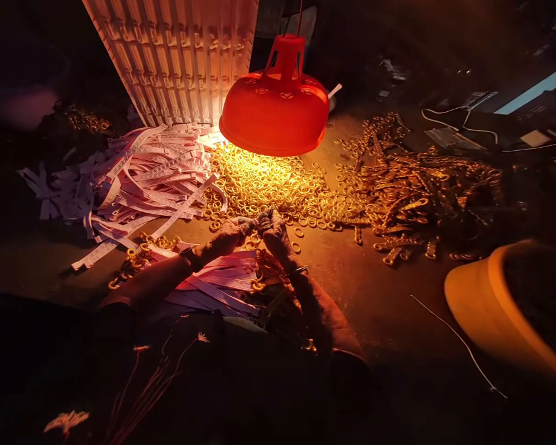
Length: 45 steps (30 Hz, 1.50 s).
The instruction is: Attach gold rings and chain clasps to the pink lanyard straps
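Note:
My left hand (227,238) and my right hand (274,233) meet fingertip to fingertip above a dark work surface (352,309), pinching something small that my fingers hide. Just below them lies a pile of white printed strips (217,281), and a few gold rings (141,256) are scattered beside it. Beyond my fingers spreads a large heap of small gold rings (259,185). A larger mass of white strips (152,185) lies to the far left.
A red lampshade (275,108) hangs low over the rings. Gold chain-like pieces (421,198) are heaped on the right. An orange basin (495,303) stands at the lower right, and a thin white wire (458,343) lies near it. A corrugated white panel (171,55) stands behind.

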{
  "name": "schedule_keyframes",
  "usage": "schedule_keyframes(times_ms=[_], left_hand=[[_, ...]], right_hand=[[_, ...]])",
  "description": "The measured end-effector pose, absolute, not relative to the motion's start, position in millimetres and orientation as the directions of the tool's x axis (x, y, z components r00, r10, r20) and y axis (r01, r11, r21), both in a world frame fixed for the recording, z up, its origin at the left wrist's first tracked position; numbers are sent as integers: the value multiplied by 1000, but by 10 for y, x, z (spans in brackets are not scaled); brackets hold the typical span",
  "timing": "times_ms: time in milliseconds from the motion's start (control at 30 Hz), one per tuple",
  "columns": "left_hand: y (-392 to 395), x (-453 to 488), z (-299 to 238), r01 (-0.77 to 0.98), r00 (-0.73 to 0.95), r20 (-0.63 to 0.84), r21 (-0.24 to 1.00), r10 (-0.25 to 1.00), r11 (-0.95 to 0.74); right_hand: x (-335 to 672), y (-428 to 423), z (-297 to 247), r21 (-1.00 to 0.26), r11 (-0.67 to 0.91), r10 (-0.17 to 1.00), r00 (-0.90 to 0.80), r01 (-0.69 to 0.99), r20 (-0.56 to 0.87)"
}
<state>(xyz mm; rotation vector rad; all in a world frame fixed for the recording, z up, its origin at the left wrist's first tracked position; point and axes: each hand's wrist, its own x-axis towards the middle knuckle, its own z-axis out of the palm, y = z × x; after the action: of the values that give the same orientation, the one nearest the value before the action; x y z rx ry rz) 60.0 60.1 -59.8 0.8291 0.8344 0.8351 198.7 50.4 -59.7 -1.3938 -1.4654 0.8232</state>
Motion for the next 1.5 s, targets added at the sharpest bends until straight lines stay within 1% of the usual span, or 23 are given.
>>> schedule_keyframes(times_ms=[67, 167, 267, 333, 433, 533, 633, 700, 767, 833, 900, 967, 1067, 1133, 1200, 1267, 1400, 1500], left_hand=[[575, 617, -589, -236, 374, -249, 906, 893, 351], [578, 634, -498, -132, 327, -231, 949, 916, 286], [633, 624, -293, -56, 330, -308, 937, 892, 344], [677, 592, -113, -29, 331, -344, 927, 879, 374], [697, 496, 149, 21, 343, -369, 922, 864, 386], [622, 357, 298, 156, 433, -426, 904, 795, 399], [451, 229, 287, 247, 533, -449, 893, 717, 375], [298, 174, 227, 268, 573, -461, 887, 677, 377], [135, 144, 170, 269, 590, -475, 878, 653, 396], [-13, 127, 143, 246, 605, -463, 883, 648, 400], [-126, 112, 147, 212, 607, -431, 898, 668, 386], [-196, 97, 160, 181, 588, -400, 912, 703, 367], [-240, 90, 146, 138, 555, -367, 925, 747, 353], [-246, 102, 105, 107, 546, -363, 924, 755, 368], [-242, 122, 56, 83, 542, -375, 914, 752, 397], [-230, 142, 19, 66, 536, -391, 903, 748, 425], [-186, 171, -4, 53, 514, -427, 881, 744, 469], [-147, 199, -18, 76, 503, -455, 870, 734, 487]], right_hand=[[2006, 558, -611, -922, 109, 986, 80, 372, 149], [2046, 634, -590, -923, 113, 990, 35, 369, 135], [2102, 643, -475, -912, 137, 991, -64, 387, 122], [2140, 579, -352, -885, 150, 984, -157, 440, 89], [2168, 358, -146, -804, 187, 969, -242, 565, 55], [2147, 34, 14, -705, 244, 959, -276, 666, 71], [2094, -304, 54, -624, 283, 943, -331, 728, 41], [2057, -499, 1, -548, 315, 937, -346, 775, 49], [2024, -652, -88, -460, 347, 935, -343, 817, 94], [1994, -750, -165, -423, 361, 932, -342, 831, 123], [1968, -789, -196, -466, 335, 941, -311, 819, 130], [1943, -777, -178, -583, 267, 960, -266, 767, 89], [1915, -711, -114, -791, 173, 955, -295, 587, -10], [1904, -666, -85, -860, 140, 936, -349, 491, -47], [1898, -632, -76, -861, 126, 922, -378, 492, -81], [1897, -606, -74, -827, 130, 917, -383, 547, -109], [1915, -538, -72, -774, 183, 905, -412, 607, -109], [1967, -469, -70, -703, 246, 882, -455, 667, -122]])
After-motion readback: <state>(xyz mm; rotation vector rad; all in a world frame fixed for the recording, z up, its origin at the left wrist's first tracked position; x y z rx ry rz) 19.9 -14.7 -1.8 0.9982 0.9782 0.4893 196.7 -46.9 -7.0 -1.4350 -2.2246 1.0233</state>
